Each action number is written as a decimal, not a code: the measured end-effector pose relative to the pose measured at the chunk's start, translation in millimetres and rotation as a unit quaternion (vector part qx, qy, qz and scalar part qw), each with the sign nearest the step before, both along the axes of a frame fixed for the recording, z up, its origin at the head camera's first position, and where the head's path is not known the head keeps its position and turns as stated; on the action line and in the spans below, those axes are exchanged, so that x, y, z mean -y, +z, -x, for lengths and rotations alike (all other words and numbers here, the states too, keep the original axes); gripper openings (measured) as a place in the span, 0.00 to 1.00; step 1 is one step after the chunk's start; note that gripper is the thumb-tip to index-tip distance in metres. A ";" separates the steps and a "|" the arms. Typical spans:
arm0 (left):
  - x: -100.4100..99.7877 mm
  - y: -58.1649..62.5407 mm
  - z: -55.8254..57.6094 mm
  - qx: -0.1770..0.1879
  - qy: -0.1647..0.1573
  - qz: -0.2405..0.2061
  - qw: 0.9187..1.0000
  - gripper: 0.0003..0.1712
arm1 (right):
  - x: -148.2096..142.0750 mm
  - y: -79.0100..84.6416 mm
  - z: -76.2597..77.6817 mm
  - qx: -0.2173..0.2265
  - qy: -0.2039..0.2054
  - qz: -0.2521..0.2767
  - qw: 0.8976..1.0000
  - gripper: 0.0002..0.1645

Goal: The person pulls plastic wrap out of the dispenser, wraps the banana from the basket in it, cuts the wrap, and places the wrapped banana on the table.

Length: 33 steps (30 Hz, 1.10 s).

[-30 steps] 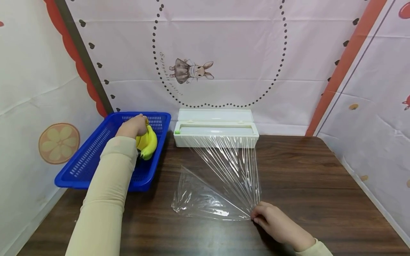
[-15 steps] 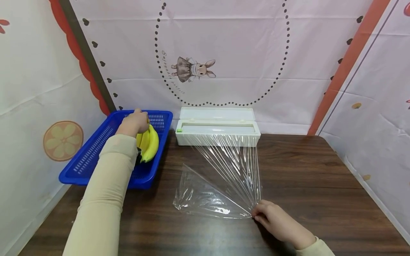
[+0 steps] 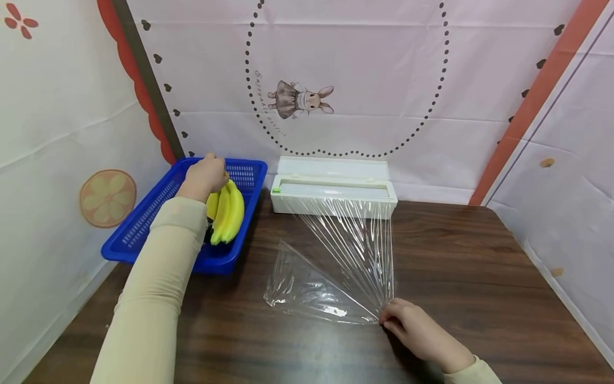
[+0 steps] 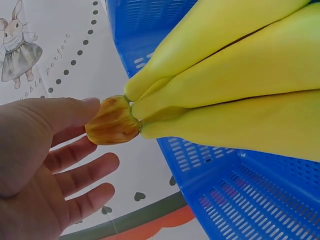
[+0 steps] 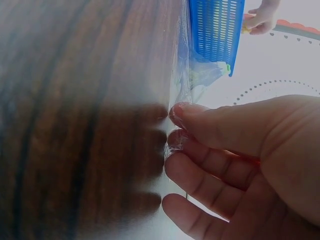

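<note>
A bunch of yellow bananas point(image 3: 229, 213) is in the blue basket point(image 3: 232, 261), on its right side. My left hand point(image 3: 203, 176) pinches the brown stem end point(image 4: 114, 120) of the bunch between thumb and forefinger; the other fingers are loosely bent beside it in the left wrist view. Clear plastic wrap point(image 3: 316, 296) runs from the white dispenser box point(image 3: 336, 208) toward me, gathered into creases. At its near right corner my right hand point(image 3: 414, 328) pinches the film. Bunched film shows between the thumb and fingers point(image 5: 200, 175) in the right wrist view, low over the table.
The dispenser's lid point(image 3: 334, 166) stands raised at the back, against the printed cloth wall point(image 3: 364, 90). Brown wooden table point(image 3: 460, 256) extends to the right. A dark item point(image 3: 208, 230) sits beside the bananas, mostly hidden by my sleeve.
The head view has shifted, so the scene sits slightly further right and higher. The bananas' lower ends have swung slightly under my left hand. My right hand keeps its hold on the film.
</note>
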State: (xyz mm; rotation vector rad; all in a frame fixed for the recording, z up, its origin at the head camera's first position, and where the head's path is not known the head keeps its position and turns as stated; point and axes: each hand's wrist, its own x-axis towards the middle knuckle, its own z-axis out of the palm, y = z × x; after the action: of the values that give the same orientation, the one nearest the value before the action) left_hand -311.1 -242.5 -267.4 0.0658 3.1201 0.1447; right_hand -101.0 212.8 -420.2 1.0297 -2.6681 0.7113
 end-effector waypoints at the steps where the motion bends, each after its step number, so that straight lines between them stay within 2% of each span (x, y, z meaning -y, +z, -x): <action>1: -0.2 0.6 0.0 -0.003 0.001 0.001 1.000 0.21 | -0.2 0.1 -0.1 0.001 -0.002 0.000 1.000 0.12; 11: -2.5 6.7 -7.2 -0.010 0.015 -0.002 1.000 0.19 | 0.8 1.1 0.0 0.008 -0.007 0.001 1.000 0.12; 23: 0.9 5.1 -10.2 -0.017 0.015 -0.022 1.000 0.15 | -0.1 3.0 -2.0 0.027 -0.017 -0.003 0.999 0.11; 33: 3.0 3.9 -14.9 -0.017 0.018 -0.029 0.999 0.17 | -0.5 3.0 -0.8 0.031 -0.016 -0.004 0.999 0.11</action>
State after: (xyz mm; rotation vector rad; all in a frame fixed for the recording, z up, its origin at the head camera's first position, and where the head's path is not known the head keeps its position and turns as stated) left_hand -296.2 -245.5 -263.6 0.0140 3.1525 0.2368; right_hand -100.2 213.4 -417.3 0.9795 -2.7365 0.7383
